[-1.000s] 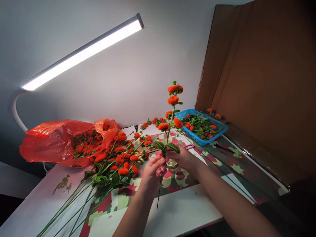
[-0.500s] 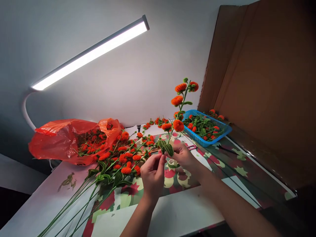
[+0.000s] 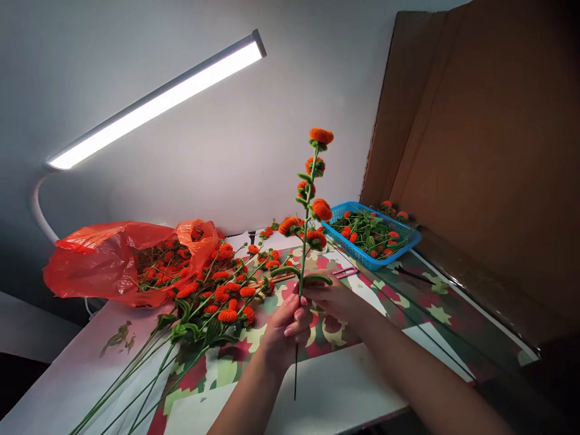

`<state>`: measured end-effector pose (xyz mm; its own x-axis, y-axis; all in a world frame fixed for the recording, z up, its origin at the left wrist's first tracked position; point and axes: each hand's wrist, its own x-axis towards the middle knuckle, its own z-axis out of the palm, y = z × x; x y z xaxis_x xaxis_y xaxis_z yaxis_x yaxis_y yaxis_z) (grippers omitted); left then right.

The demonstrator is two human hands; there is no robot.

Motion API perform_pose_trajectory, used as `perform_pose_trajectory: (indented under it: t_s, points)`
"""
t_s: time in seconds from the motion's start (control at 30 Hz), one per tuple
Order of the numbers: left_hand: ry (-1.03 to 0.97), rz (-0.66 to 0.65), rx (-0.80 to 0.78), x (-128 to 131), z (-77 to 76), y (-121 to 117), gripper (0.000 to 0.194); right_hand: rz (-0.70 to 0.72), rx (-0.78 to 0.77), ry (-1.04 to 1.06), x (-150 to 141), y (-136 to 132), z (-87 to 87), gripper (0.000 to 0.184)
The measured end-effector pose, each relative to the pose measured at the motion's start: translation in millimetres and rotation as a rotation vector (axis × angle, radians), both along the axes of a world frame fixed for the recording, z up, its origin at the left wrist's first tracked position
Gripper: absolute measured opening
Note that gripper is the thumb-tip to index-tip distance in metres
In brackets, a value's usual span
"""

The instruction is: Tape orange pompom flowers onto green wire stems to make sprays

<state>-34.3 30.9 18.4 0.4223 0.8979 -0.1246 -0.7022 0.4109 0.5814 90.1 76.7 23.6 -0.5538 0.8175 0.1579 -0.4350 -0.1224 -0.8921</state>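
Note:
Upright in front of me stands a fuzzy artificial flower stem (image 3: 304,254) with several orange blooms and small green leaves. My left hand (image 3: 287,329) is closed around its lower part, and the thin end of the stem pokes out below. At the leaf pair just above, my right hand (image 3: 330,297) is closed on the stem from the right; its fingertips are partly hidden behind a leaf. To the left lies a bundle of finished flower stems (image 3: 226,296), their long green stalks pointing toward me.
A red plastic bag (image 3: 104,254) of orange flowers sits at the left. The blue basket (image 3: 374,264) at the right holds green and orange pieces. A lamp (image 3: 158,99) hangs above, cardboard (image 3: 475,151) stands right, and pink-handled scissors (image 3: 345,272) lie behind my right hand.
The flower stem has turned and now stands straighter, a little further left, its bare lower end showing. My left hand has shifted down and wrapped its fingers around the stem.

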Motion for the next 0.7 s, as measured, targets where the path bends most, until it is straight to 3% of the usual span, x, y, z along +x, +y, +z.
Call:
perform_pose_trajectory:
  t_s: [0.1,0.27,0.4,0.7]
  points:
    - [0.150,0.182,0.005,5.9,-0.5,3.1,0.032,-0.110,0.038,-0.013,-1.2,0.1,4.2,0.021]
    - [0.438,0.525,0.192,12.2,-3.3,3.5,0.034,-0.218,0.137,-0.098,-3.8,1.9,4.9,0.029]
    - [0.438,0.544,0.230,13.3,-4.1,1.7,0.031,-0.317,0.185,-0.139,-5.9,0.9,1.1,0.027]
    - [0.494,0.549,0.183,14.0,0.0,-1.1,0.030,-0.346,0.100,-0.103,-8.5,-1.9,2.8,0.028]
